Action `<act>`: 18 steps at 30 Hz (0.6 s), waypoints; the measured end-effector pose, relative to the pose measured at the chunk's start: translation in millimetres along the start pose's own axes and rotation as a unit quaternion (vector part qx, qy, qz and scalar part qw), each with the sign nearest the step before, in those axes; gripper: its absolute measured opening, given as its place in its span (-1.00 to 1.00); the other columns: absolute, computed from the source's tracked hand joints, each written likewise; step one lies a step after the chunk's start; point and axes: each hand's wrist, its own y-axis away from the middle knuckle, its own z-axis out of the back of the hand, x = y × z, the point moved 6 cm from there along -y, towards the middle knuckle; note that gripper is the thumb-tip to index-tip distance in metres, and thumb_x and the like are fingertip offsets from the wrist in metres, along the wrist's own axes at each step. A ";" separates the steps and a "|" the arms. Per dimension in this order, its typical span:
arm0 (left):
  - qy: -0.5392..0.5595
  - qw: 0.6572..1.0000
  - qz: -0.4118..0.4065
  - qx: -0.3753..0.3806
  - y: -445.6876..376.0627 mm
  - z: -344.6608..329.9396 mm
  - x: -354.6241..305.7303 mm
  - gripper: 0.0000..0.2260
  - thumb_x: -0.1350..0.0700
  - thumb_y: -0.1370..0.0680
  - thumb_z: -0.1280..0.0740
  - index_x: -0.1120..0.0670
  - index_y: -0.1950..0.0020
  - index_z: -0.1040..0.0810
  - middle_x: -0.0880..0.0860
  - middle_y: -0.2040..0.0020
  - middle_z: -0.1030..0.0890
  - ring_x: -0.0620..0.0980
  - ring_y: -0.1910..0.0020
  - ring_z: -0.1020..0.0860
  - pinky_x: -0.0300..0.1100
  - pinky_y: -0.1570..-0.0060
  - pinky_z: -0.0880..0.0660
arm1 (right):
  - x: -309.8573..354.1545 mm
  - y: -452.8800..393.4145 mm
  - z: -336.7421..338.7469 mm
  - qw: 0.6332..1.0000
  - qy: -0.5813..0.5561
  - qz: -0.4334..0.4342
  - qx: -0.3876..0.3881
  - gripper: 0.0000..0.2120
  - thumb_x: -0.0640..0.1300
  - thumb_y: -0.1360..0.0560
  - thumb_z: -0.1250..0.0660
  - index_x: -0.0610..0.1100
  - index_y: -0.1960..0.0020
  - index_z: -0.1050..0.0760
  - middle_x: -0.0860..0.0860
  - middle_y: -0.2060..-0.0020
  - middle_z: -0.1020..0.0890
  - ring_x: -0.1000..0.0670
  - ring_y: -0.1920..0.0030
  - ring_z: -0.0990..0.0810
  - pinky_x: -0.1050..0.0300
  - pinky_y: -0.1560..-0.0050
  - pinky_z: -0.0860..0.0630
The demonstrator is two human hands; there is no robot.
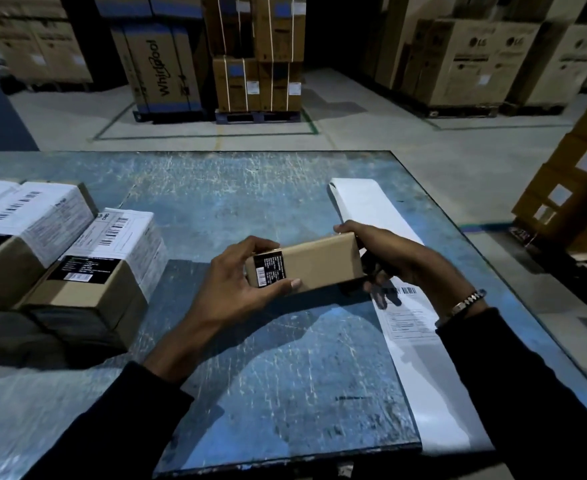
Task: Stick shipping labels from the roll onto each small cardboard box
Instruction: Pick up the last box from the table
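Both hands hold a small brown cardboard box above the blue table. My left hand grips its left end, where a black product sticker sits. My right hand grips the right end from behind. The box's broad face is bare cardboard. A long white strip of label backing runs along the table's right side, with one printed barcode label showing just under my right hand.
Two stacks of small boxes with white shipping labels on top stand at the table's left. Beyond the table are palletised large cartons, and stacked brown boxes stand to the right.
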 end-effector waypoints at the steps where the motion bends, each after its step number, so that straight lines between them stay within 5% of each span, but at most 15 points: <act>1: -0.034 0.999 -0.015 0.000 -2.5 1.9 1.3 -0.48 -0.37 -0.33 -0.57 -0.16 -0.18 -0.63 -0.25 -0.09 -0.64 -0.25 -0.11 -0.60 -0.35 -0.01 -0.54 | -1.7 0.4 -0.5 1.000 0.023 -0.005 0.003 -0.48 0.28 -0.66 -0.18 -0.20 -0.09 -0.55 -0.21 0.29 -0.63 -0.16 0.50 -0.61 0.26 0.54 -0.38; 4: -0.070 0.996 -0.060 0.006 -5.2 2.6 0.2 -0.39 -0.38 -0.35 -0.53 -0.10 -0.29 -0.62 -0.30 -0.16 -0.59 -0.22 -0.21 -0.55 -0.29 -0.15 -0.49 | 0.9 2.7 -0.6 0.997 0.071 0.001 -0.006 -0.49 0.22 -0.71 -0.12 -0.22 -0.09 -0.55 -0.17 0.35 -0.66 -0.17 0.49 -0.63 0.27 0.55 -0.36; 8: -0.104 0.986 -0.129 0.030 -3.5 3.1 -7.3 -0.30 -0.24 -0.43 -0.58 0.01 -0.48 -0.51 -0.07 -0.27 -0.62 -0.06 -0.25 -0.59 -0.11 -0.19 -0.56 | 9.5 1.3 7.3 0.990 0.117 0.053 -0.053 -0.46 0.18 -0.70 -0.24 -0.31 -0.03 -0.65 -0.23 0.34 -0.73 -0.17 0.49 -0.64 0.19 0.45 -0.48; 11: -0.129 0.978 -0.151 0.071 -4.1 -2.1 -9.2 -0.28 -0.24 -0.40 -0.61 0.04 -0.47 -0.53 -0.02 -0.29 -0.54 -0.08 -0.23 -0.56 -0.27 -0.19 -0.51 | 12.1 4.0 8.9 0.987 0.128 0.074 -0.065 -0.44 0.19 -0.71 -0.24 -0.30 0.04 -0.67 -0.22 0.35 -0.73 -0.13 0.48 -0.63 0.17 0.36 -0.53; 18: -0.144 0.977 -0.103 0.116 -4.3 1.9 3.6 -0.38 -0.39 -0.37 -0.52 -0.08 -0.31 -0.61 -0.17 -0.12 -0.65 -0.17 -0.05 -0.64 -0.19 0.03 -0.57 | 12.8 2.3 5.8 0.969 0.166 0.179 -0.031 -0.59 0.11 -0.70 -0.34 -0.16 0.15 -0.68 -0.12 0.39 -0.71 0.07 0.50 -0.47 0.24 0.36 -0.40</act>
